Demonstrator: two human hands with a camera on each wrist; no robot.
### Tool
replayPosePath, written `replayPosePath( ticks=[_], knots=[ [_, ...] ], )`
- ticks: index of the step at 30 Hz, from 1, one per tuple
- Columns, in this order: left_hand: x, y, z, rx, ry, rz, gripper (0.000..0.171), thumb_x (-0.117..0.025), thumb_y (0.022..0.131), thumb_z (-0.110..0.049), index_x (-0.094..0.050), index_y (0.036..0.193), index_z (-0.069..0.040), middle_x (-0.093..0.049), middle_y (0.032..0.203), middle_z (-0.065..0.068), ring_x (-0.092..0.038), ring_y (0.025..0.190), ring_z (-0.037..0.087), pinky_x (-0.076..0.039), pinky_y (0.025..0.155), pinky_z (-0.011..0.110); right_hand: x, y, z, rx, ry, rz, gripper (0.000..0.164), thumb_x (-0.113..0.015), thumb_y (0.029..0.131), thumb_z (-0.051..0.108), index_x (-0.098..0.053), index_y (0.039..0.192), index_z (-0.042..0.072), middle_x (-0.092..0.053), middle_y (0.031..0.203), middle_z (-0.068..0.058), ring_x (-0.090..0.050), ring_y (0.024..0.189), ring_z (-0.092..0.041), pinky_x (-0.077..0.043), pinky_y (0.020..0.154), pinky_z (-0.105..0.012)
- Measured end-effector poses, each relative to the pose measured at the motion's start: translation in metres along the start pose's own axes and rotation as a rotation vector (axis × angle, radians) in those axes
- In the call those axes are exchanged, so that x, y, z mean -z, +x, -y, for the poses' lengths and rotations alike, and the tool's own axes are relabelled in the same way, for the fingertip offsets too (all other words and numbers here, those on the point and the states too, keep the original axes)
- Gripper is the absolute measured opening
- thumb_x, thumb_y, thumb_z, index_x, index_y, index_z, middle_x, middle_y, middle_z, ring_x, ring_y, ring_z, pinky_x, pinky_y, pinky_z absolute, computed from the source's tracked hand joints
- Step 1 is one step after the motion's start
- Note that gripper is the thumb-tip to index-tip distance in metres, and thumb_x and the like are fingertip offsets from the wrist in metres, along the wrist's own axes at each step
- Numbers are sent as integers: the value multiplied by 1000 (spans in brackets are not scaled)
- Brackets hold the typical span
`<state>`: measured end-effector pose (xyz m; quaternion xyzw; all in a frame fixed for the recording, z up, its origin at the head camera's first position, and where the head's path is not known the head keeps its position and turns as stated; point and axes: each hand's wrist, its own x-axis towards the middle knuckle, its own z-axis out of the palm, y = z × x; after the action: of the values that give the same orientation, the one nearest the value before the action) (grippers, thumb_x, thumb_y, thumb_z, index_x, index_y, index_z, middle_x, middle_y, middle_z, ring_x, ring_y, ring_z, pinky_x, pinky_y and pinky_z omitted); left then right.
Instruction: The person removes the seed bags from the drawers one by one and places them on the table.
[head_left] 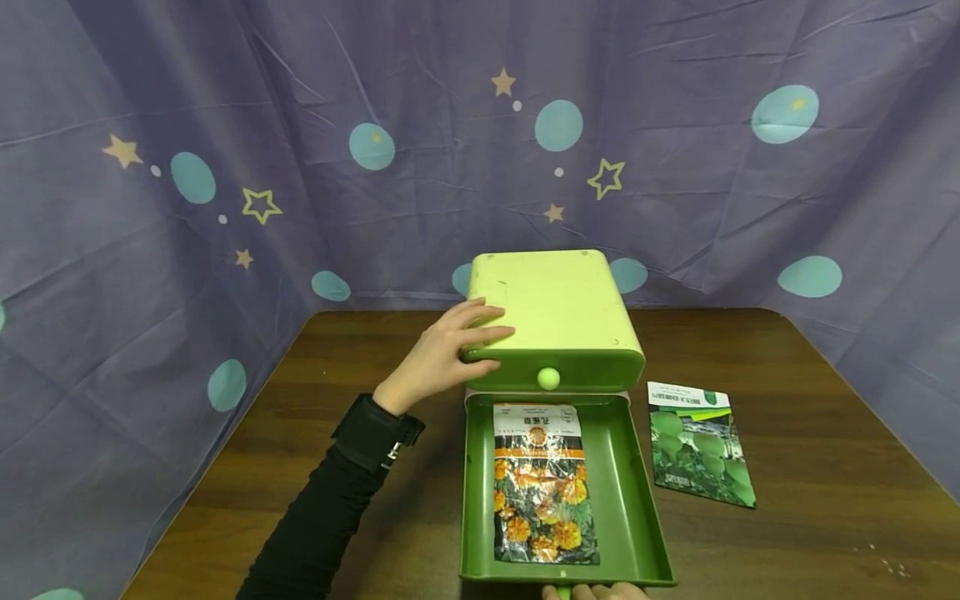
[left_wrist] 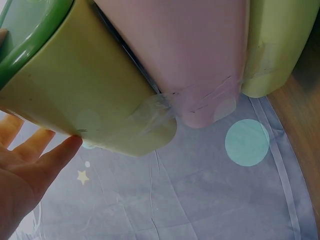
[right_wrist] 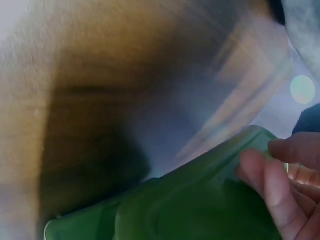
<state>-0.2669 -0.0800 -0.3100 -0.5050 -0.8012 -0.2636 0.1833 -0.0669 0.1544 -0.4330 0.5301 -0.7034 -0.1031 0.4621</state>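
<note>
A small drawer chest (head_left: 555, 300) with a yellow-green top stands on the table, its upper green drawer closed behind a round knob (head_left: 549, 379). The lower green drawer (head_left: 618, 475) is pulled far out toward me. Inside it, on the left, lies a seed packet (head_left: 543, 517) printed with orange flowers. My left hand (head_left: 438, 354) rests on the chest's front left corner, its fingers extended over the top. At the drawer's front edge, my right hand (head_left: 600, 592) pinches the drawer's knob, mostly hidden by the fingers; the right wrist view shows them bent before the green front.
A second seed packet (head_left: 701, 450), with round green fruits pictured, lies on the wooden table (head_left: 810, 467) right of the drawer. A pink tier (left_wrist: 185, 55) of the chest sits between yellow-green ones. Behind hangs a purple curtain (head_left: 450, 75) with stars and dots.
</note>
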Motion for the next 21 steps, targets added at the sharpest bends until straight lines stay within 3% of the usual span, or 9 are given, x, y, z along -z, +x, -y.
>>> replayPosePath(
  ticks=[2,6,8,11,13,15,17,21],
  knots=[
    [0,0,0,1,-2,1,42,-80,89,-10,-70,129,-2,-56,140,21,-39,141,40,-36,115,51,-7,-5,2,55,-89,-49,45,-28,111,21,-65,85,21,-26,60,9,-18,49,-1,-11,46,-13],
    [1,0,-1,1,-1,6,42,-79,89,-11,-70,130,-3,-56,140,20,-38,141,40,-36,115,51,-25,-28,15,79,-134,-34,40,-26,111,20,-64,98,22,-24,61,9,-19,49,-1,-13,46,-12],
    [0,0,-1,1,0,6,42,-79,89,-11,-70,129,-3,-56,140,20,-39,141,40,-37,115,52,-45,-51,28,109,-201,-40,39,-27,112,24,-65,107,17,-21,61,8,-17,48,-2,-14,46,-16],
    [0,0,-1,-1,1,4,42,-79,89,-11,-70,129,-2,-56,140,21,-39,141,40,-37,115,52,-82,-91,56,83,-263,-93,40,-29,112,32,-66,109,15,-19,62,5,-14,49,-7,-12,48,-23],
    [1,0,-1,-1,0,3,42,-79,89,-10,-70,129,-2,-56,140,21,-39,141,40,-37,115,51,-98,-107,68,65,-287,-146,40,-33,111,34,-66,108,12,-19,62,3,-12,51,-10,-11,50,-25],
    [1,0,-1,0,-2,2,42,-79,90,-10,-70,129,-2,-56,140,21,-39,141,40,-36,115,51,-97,-105,68,50,-255,-173,37,-36,111,33,-67,104,13,-21,62,3,-11,52,-10,-10,49,-25],
    [1,0,-1,1,-5,3,42,-79,90,-10,-70,130,-2,-56,140,21,-38,141,41,-36,115,51,-79,-86,56,36,-195,-150,36,-36,111,30,-67,102,13,-23,62,5,-13,52,-7,-10,49,-21],
    [1,0,-1,7,-7,5,42,-79,90,-10,-70,130,-2,-56,140,21,-38,142,40,-35,116,50,-33,-40,28,-31,4,-12,47,-26,111,20,-69,93,17,-30,59,8,-16,49,0,-10,46,-12]
  ],
)
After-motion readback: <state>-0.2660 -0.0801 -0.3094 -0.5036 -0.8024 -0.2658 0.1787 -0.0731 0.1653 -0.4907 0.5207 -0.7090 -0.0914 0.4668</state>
